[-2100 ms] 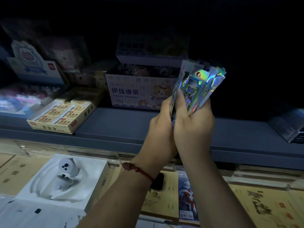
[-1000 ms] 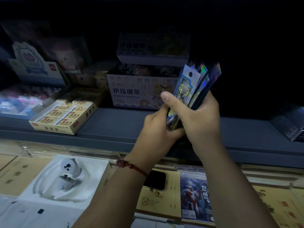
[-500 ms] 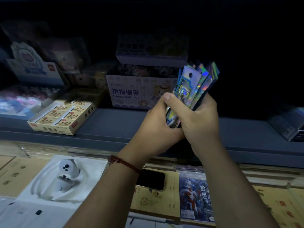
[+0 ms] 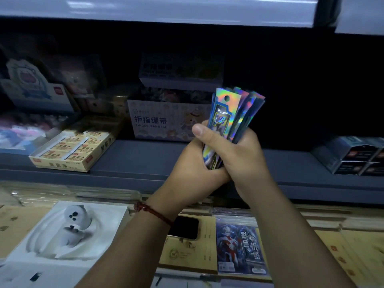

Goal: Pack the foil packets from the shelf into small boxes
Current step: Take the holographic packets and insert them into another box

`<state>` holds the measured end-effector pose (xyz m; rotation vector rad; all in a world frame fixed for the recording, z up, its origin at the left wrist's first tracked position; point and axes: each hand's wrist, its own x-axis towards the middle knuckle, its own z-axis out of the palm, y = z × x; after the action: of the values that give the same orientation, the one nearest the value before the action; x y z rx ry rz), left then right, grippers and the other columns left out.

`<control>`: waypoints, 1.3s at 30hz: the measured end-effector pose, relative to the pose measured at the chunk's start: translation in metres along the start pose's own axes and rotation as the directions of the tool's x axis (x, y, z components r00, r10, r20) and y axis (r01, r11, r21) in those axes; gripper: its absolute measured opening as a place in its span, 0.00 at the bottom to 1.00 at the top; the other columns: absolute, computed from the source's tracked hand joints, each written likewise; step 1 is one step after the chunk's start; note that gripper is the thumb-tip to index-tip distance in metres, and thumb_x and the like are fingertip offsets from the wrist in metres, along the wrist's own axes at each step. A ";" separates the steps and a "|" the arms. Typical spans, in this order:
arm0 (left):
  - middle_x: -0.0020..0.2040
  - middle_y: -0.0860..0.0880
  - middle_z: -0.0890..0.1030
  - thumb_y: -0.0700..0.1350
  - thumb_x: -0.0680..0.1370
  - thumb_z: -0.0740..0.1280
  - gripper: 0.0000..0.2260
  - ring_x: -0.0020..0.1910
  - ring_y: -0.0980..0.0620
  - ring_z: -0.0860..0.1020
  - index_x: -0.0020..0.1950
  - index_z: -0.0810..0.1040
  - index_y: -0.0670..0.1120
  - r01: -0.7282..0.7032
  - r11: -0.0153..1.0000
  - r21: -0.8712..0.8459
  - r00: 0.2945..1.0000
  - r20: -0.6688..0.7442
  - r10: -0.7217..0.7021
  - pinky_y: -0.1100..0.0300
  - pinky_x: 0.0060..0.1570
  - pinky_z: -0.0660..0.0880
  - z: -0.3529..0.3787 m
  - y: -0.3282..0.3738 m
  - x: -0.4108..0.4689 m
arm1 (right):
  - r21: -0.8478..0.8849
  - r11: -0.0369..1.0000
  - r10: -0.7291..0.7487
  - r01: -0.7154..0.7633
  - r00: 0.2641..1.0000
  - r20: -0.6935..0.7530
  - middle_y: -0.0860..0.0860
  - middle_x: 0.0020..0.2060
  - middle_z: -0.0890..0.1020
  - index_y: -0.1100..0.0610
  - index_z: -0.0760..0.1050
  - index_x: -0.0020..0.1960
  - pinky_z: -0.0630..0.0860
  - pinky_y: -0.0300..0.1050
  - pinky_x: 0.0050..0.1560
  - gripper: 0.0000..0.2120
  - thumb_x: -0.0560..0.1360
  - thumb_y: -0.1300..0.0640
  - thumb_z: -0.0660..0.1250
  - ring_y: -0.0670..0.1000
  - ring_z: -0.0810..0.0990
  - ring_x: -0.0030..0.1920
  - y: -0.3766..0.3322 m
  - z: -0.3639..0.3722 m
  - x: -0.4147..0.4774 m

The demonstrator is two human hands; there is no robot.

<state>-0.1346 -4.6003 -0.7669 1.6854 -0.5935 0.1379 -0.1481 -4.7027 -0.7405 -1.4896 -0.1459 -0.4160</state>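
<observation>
- Just right of the bandage box [image 4: 166, 121], a little nearer to the person than it, the foil packets [image 4: 230, 113] stand upright as one bundle held in both hands.
- The right hand [image 4: 239, 159] has its fingers curled round the right side of the bundle, and its thumb lies across the front packet.
- The left hand [image 4: 191, 173] is closed round the lower end from the side of the bandage box. The two hands touch each other under the bundle.
- Risk one: the packets look smooth and shiny and their tops spread like a fan. If the hold gets loose, an inner packet could slip out and fall on the goods below the bandage box, near the phone [image 4: 185, 227].
- Risk two: too hard a squeeze could bend the packets, and an uneven bundle may catch on the rim of a small box.
- Risk three: no open small box shows close to the hands. The dark boxes [image 4: 353, 156] far right of the bandage box may be the target, but this cannot be told, so a wrong box is possible.
- Count: two hands and one bundle. At least five packet edges show at the top, but the exact number is hidden.
- Count: one bandage box, one eraser box [image 4: 70, 150] to its left, one phone, and about four dark box fronts.
</observation>
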 end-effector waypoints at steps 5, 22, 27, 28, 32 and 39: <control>0.52 0.59 0.85 0.53 0.68 0.76 0.26 0.52 0.62 0.83 0.65 0.72 0.56 0.062 0.973 0.223 0.998 -0.008 -0.062 0.55 0.53 0.81 0.009 0.002 -0.013 | 0.104 0.994 0.051 -0.041 0.994 -0.100 0.52 0.41 0.86 0.63 0.80 0.53 0.82 0.47 0.47 0.18 0.68 0.57 0.81 0.50 0.85 0.43 -0.002 -0.011 -0.017; 0.54 0.47 0.83 0.52 0.77 0.64 0.20 0.55 0.39 0.80 0.68 0.67 0.52 -0.027 0.709 0.704 0.990 0.117 -0.078 0.54 0.45 0.67 0.076 0.041 -0.034 | -0.056 0.993 0.074 -0.100 0.936 -0.343 0.55 0.45 0.86 0.60 0.77 0.54 0.80 0.53 0.51 0.06 0.81 0.59 0.64 0.54 0.85 0.45 0.003 -0.069 -0.063; 0.54 0.44 0.82 0.50 0.78 0.64 0.13 0.53 0.37 0.80 0.61 0.74 0.48 -0.002 0.712 0.703 0.994 0.076 -0.072 0.53 0.45 0.73 0.107 0.057 -0.024 | -0.027 0.993 0.095 -0.119 0.892 -0.442 0.53 0.48 0.87 0.57 0.79 0.54 0.81 0.53 0.55 0.08 0.80 0.57 0.63 0.55 0.86 0.49 -0.013 -0.088 -0.062; 0.55 0.43 0.81 0.49 0.79 0.65 0.12 0.54 0.37 0.79 0.61 0.73 0.47 -0.020 0.727 0.686 0.997 0.070 -0.039 0.54 0.44 0.71 0.116 0.062 -0.024 | -0.016 0.992 0.101 -0.121 0.884 -0.456 0.53 0.48 0.87 0.59 0.79 0.54 0.80 0.53 0.55 0.08 0.81 0.58 0.63 0.54 0.86 0.49 -0.018 -0.095 -0.062; 0.52 0.43 0.80 0.46 0.78 0.66 0.10 0.53 0.36 0.79 0.53 0.66 0.46 -0.071 0.819 0.570 0.997 0.069 0.039 0.53 0.40 0.66 0.146 0.074 -0.018 | 0.004 0.990 0.129 -0.142 0.889 -0.440 0.54 0.46 0.84 0.61 0.77 0.56 0.78 0.48 0.48 0.07 0.81 0.58 0.64 0.51 0.83 0.45 -0.038 -0.124 -0.062; 0.46 0.48 0.82 0.49 0.73 0.69 0.17 0.45 0.40 0.81 0.56 0.63 0.54 -0.106 0.912 0.395 0.991 0.114 0.066 0.46 0.41 0.79 0.196 0.090 -0.016 | -0.024 0.982 0.159 -0.186 0.890 -0.427 0.53 0.41 0.86 0.60 0.80 0.52 0.78 0.44 0.42 0.07 0.78 0.57 0.69 0.50 0.85 0.41 -0.066 -0.186 -0.073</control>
<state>-0.2352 -4.7894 -0.7356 2.0737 -0.7523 0.2553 -0.2679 -4.8745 -0.7204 -1.4267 0.3481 -0.5940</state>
